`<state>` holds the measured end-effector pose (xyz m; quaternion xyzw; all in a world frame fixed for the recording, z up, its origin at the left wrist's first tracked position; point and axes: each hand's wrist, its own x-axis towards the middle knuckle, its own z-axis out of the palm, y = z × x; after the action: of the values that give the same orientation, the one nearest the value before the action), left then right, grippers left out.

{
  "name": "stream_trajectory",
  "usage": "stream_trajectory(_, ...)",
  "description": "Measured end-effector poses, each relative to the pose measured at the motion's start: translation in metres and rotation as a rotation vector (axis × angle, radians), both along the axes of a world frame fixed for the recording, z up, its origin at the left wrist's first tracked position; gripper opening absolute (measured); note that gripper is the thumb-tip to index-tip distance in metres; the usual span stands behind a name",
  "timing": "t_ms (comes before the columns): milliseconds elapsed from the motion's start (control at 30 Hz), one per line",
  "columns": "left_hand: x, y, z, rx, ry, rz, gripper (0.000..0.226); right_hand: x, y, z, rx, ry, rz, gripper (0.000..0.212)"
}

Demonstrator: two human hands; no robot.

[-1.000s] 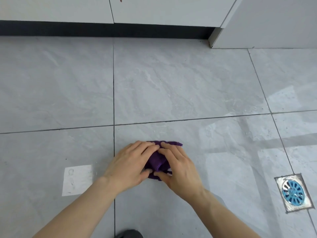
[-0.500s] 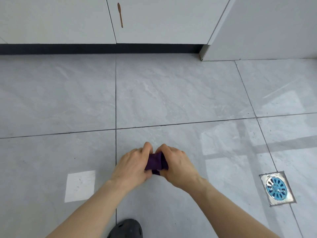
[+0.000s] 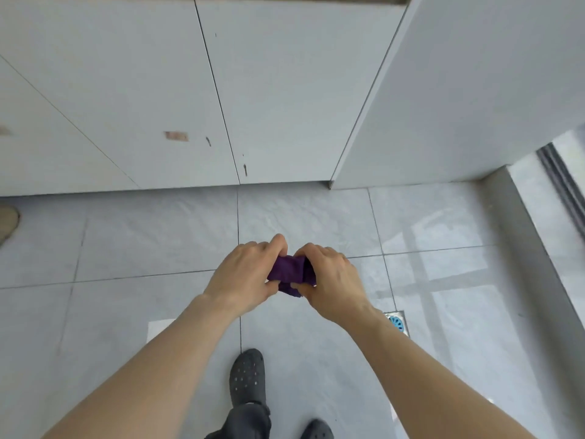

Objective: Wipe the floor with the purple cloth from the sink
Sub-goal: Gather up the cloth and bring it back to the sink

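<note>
The purple cloth (image 3: 289,274) is bunched into a small wad, held in the air above the grey tiled floor (image 3: 158,242). My left hand (image 3: 243,275) grips its left side and my right hand (image 3: 329,280) grips its right side. Most of the cloth is hidden inside the two fists; only a folded middle part and a lower corner show.
White cabinet doors (image 3: 126,96) rise straight ahead, with a white panel (image 3: 474,90) at the right. A floor drain with a blue grate (image 3: 397,321) peeks out beside my right wrist. My dark clogs (image 3: 247,375) stand below. A sliding-door track (image 3: 563,182) runs along the right edge.
Both hands gathered the cloth off the floor and lifted it. The view has risen, so the cabinets fill the top and my feet have come into sight.
</note>
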<state>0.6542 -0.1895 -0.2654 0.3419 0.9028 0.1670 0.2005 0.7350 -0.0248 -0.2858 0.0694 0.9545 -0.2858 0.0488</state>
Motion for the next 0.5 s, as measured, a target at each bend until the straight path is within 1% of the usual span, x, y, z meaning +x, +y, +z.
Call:
stream_trajectory(133, 0.0, 0.011, 0.172, 0.045, 0.063, 0.011, 0.035, -0.001, 0.011, 0.168, 0.034, 0.091, -0.021, 0.037)
stream_trajectory(267, 0.008, 0.019, 0.31, 0.106, 0.1, 0.045, 0.036, 0.005, 0.022, 0.307, 0.079, 0.167, -0.027, 0.036)
stream_trajectory(367, 0.013, 0.025, 0.381, 0.123, 0.13, 0.081, 0.038, 0.008, 0.03, 0.38, 0.138, 0.225, -0.007, 0.039)
stream_trajectory(500, 0.01, 0.031, 0.45, 0.184, 0.131, 0.12, 0.04, 0.004, 0.039, 0.446, 0.153, 0.307, -0.006, 0.04)
